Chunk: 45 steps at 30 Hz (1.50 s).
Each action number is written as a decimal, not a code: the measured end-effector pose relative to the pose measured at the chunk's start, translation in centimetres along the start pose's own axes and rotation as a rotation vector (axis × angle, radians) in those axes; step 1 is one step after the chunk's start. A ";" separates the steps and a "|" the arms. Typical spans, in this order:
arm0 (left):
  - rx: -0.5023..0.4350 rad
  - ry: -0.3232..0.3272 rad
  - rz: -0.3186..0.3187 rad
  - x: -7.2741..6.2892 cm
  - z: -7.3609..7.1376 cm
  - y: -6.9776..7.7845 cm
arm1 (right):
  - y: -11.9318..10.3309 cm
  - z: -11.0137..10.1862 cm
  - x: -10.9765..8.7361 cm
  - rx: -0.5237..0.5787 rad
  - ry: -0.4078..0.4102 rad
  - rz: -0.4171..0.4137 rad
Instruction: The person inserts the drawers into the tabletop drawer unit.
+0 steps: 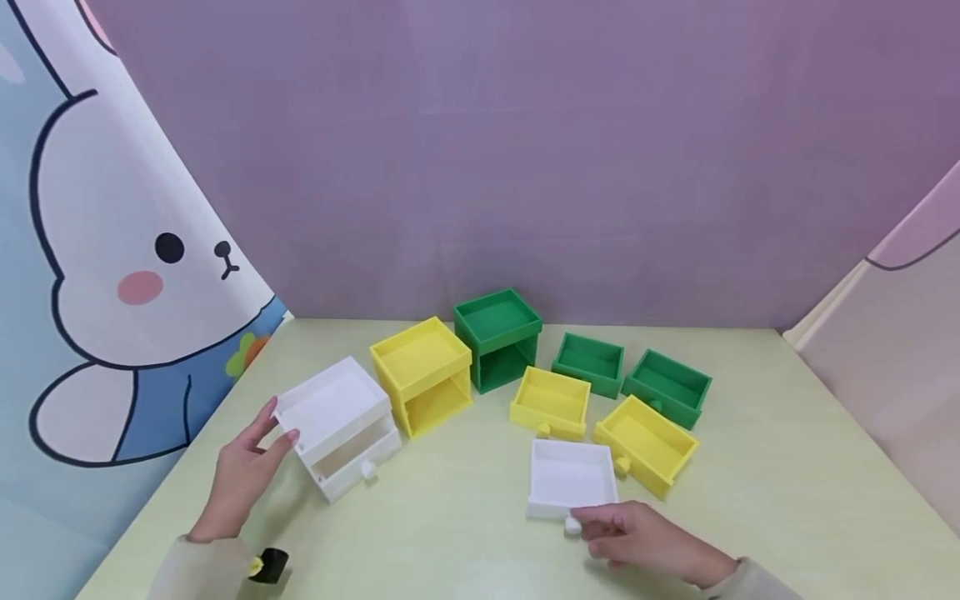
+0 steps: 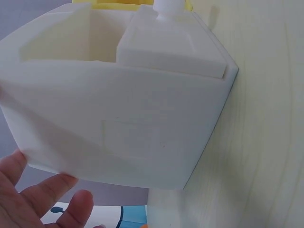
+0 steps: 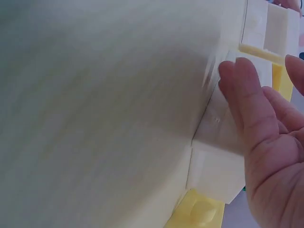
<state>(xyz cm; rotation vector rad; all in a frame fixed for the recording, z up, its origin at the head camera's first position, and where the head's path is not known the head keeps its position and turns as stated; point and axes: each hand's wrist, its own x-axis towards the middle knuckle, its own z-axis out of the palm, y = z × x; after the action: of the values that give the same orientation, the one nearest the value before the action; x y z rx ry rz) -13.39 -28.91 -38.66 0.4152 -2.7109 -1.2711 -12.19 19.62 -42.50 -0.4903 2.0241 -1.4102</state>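
A small white cabinet (image 1: 333, 404) stands at the left, tilted in the head view, with one knobbed drawer (image 1: 360, 471) in its lower slot and a hollow upper slot. My left hand (image 1: 243, 467) holds it at the left side. The thumb is at the top rim and the fingers (image 2: 52, 187) reach the back edge in the left wrist view. A loose white drawer (image 1: 573, 475) lies right of centre, its knob (image 1: 572, 526) towards me. By that knob is my right hand (image 1: 641, 537), fingertips at the drawer's front and thumb apart from them in the right wrist view.
A yellow cabinet (image 1: 420, 358) and a green cabinet (image 1: 497, 321) stand behind the white one, both with hollow fronts. Two yellow drawers (image 1: 551, 400) and two green drawers (image 1: 590, 362) lie at the right. A small black-and-yellow object (image 1: 270, 567) is near my left sleeve.
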 end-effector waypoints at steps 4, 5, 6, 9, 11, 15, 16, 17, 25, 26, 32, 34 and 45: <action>0.003 0.016 0.022 0.1 0.0 0.0 | 0.1 0.3 0.0 0.000 -0.007 -0.001; 0.002 0.019 0.026 0.1 0.0 0.0 | 0.1 0.3 0.0 0.001 -0.007 0.000; -0.001 0.023 0.029 0.0 0.0 0.0 | 0.2 0.4 0.0 0.002 -0.009 0.001; -0.010 0.028 0.029 -0.1 0.0 0.0 | 0.2 0.4 0.1 0.007 -0.030 0.004; -0.017 0.029 0.035 -0.1 0.1 0.1 | 0.2 0.4 0.2 0.008 -0.041 0.010; -0.026 0.025 0.051 -0.2 0.1 0.2 | 0.1 0.0 0.5 -0.010 -0.017 0.015; -0.026 0.022 0.052 -0.2 0.1 0.2 | 0.1 -0.2 0.6 -0.016 0.002 0.019; -0.028 0.017 0.052 -0.2 0.1 0.1 | 0.1 -0.3 0.8 -0.024 0.025 0.020; -0.020 -0.001 0.029 -0.2 0.0 0.0 | -0.6 -0.2 2.1 -0.072 0.229 -0.001; -0.021 0.000 0.031 -0.2 0.1 0.0 | -0.8 -0.1 2.1 -0.094 0.253 0.001; -0.028 0.016 0.026 -0.4 0.0 0.0 | -1.6 0.3 1.9 -0.237 0.398 0.009; -0.026 0.015 0.018 -0.4 -0.1 0.1 | -1.6 0.4 1.6 -0.260 0.433 -0.003; -0.024 0.004 0.013 -0.4 -0.1 0.3 | -1.2 0.8 0.6 -0.250 0.490 -0.016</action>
<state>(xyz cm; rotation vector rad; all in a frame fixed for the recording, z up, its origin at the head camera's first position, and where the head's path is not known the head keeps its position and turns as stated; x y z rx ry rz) -13.03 -28.67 -38.38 0.3962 -2.6875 -1.2966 -12.16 18.23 -41.71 -0.2784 2.6125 -1.3910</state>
